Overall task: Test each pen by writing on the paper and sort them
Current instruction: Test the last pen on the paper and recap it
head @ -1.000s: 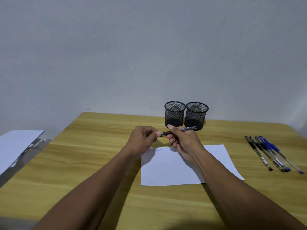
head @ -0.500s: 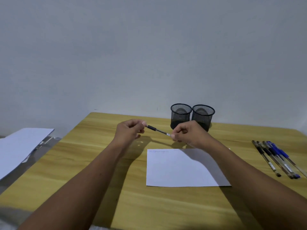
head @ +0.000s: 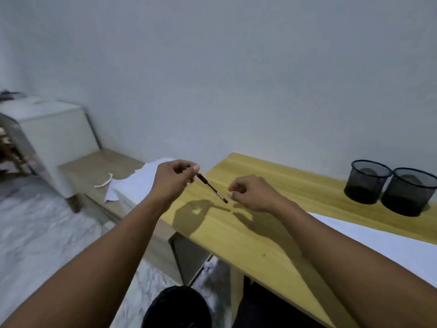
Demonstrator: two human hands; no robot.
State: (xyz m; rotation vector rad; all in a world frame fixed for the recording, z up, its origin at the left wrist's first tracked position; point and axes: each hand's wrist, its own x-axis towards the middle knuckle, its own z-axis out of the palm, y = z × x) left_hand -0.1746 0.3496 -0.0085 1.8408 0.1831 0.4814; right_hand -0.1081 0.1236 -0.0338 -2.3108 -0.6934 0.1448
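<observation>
Wooden desk [head: 295,185] against pale wall [head: 236,79]: your left hand [head: 173,178] pinches a pen [head: 211,187], your right hand [head: 253,194] curled beside its tip, grip unclear.

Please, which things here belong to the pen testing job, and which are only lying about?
For the job: pen, pinched by the left hand; sheet of paper on the table; left mesh cup; right mesh cup.

Lying about: loose papers on the low bench; white cabinet.
</observation>
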